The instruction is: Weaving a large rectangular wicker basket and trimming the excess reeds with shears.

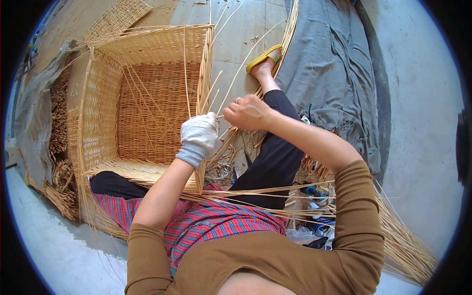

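Note:
A large rectangular wicker basket [147,105] lies tilted across my lap, its open side facing up toward me. My left hand [199,132], in a white and grey knit glove, is closed on the basket's right rim [202,88]. Just right of it, my bare right hand [248,113] is closed in a fist around a thin willow rod [220,116] that comes out by the gloved fingers. Several loose rod ends stick up along this rim, and a few long rods cross the basket's inside.
Bundles of long willow rods [408,241] lie at the lower right. A grey cloth [329,59] covers a heap on the right. Stacked rods [60,115] stand at the left under another cloth. A woven panel [117,18] is at the far left. Offcuts litter the floor.

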Available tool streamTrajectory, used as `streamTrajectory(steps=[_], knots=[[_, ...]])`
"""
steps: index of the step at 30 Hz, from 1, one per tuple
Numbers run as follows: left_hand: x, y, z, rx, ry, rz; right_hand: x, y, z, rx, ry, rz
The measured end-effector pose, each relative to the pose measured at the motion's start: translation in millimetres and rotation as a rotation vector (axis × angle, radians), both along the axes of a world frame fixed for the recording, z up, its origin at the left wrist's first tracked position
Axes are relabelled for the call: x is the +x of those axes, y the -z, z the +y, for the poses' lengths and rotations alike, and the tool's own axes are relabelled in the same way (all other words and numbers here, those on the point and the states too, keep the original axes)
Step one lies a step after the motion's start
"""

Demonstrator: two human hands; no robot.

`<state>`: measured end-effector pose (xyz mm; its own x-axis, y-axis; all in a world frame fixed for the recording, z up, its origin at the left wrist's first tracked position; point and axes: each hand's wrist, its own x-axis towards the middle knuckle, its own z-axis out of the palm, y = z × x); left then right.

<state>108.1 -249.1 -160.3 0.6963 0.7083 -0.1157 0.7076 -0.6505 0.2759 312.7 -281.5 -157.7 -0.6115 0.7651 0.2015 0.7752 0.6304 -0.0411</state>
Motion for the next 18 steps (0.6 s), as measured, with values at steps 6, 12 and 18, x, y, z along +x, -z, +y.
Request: streamTrajectory(steps=[6, 12, 18], knots=[[-5, 1, 4, 0.039, 0.067, -0.003, -39, 25, -38, 0.040, 0.320, 0.231], [-6, -8, 10, -0.001, 0.039, 0.093, -90, 30, -51, -0.066, 0.745, 0.615], [-22, -12, 24, -0.884, -0.217, -0.550, -71, 26, -39, -0.161, 0.751, 0.787]])
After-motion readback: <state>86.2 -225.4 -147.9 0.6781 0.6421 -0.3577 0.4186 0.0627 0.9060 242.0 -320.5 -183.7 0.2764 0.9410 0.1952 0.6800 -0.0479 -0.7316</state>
